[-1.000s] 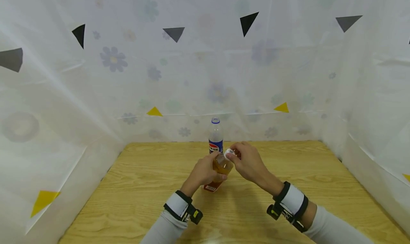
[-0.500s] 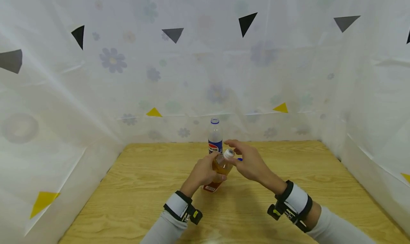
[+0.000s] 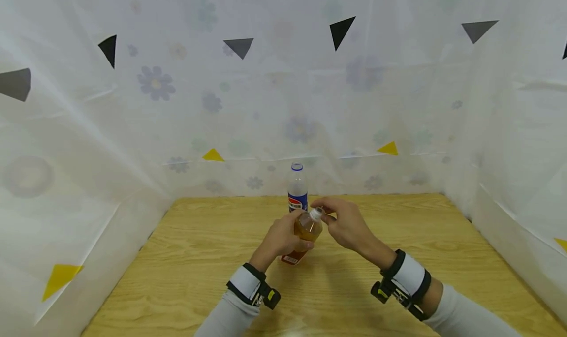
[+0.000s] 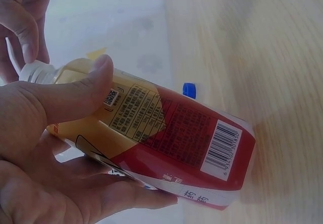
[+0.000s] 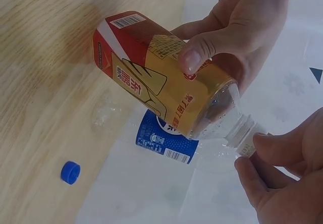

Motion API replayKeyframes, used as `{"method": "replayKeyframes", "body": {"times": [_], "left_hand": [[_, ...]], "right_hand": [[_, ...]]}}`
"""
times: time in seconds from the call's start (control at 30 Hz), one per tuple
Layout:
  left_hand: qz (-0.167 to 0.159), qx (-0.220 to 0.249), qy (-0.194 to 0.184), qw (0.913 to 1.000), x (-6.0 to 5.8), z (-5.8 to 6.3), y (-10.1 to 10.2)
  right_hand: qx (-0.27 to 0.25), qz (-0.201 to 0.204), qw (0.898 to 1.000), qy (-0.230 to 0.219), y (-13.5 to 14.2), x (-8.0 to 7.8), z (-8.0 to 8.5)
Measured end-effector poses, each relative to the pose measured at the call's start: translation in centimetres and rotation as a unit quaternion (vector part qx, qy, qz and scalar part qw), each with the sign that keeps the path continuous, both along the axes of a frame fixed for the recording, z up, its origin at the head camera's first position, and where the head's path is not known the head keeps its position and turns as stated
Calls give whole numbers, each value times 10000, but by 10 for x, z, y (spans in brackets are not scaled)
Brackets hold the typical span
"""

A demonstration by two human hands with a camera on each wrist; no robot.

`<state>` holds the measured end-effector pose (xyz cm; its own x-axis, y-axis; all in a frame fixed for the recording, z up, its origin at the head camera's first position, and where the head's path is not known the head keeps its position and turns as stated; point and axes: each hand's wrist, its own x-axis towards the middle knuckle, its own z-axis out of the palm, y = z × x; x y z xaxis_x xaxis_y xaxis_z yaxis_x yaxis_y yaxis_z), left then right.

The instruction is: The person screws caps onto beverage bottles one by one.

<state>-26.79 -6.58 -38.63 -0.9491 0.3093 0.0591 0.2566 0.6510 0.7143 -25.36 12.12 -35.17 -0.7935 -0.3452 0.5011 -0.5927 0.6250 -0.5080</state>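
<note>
My left hand grips a drink bottle with a red and gold label, thumb on one side and fingers round the other. The bottle leans, its neck toward my right hand. On that neck sits a white cap, and my right thumb and index finger pinch it. Behind the held bottle an uncapped clear bottle with a blue Pepsi label stands upright. A loose blue cap lies on the table; in the head view the right hand hides it.
The wooden table reaches back to white flower-patterned sheeting at the rear and both sides. Black, grey and yellow triangles are fixed to the sheeting.
The right fingers held the white cap, spread off it half a second ago, and now pinch it again. The left hand and its bottle stay nearly still.
</note>
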Motion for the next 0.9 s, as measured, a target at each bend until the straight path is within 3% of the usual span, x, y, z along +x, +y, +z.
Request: {"method": "replayKeyframes", "body": {"times": [0.4,0.9], "left_hand": [[49,65,-96,9999,-2,-1,-1],[39,43,-49,10000,-2,0,-2]], "right_hand": [[-9,28,9999,98,-3,-3,0],[77,-264,9995,139,-4,-7,-3]]}}
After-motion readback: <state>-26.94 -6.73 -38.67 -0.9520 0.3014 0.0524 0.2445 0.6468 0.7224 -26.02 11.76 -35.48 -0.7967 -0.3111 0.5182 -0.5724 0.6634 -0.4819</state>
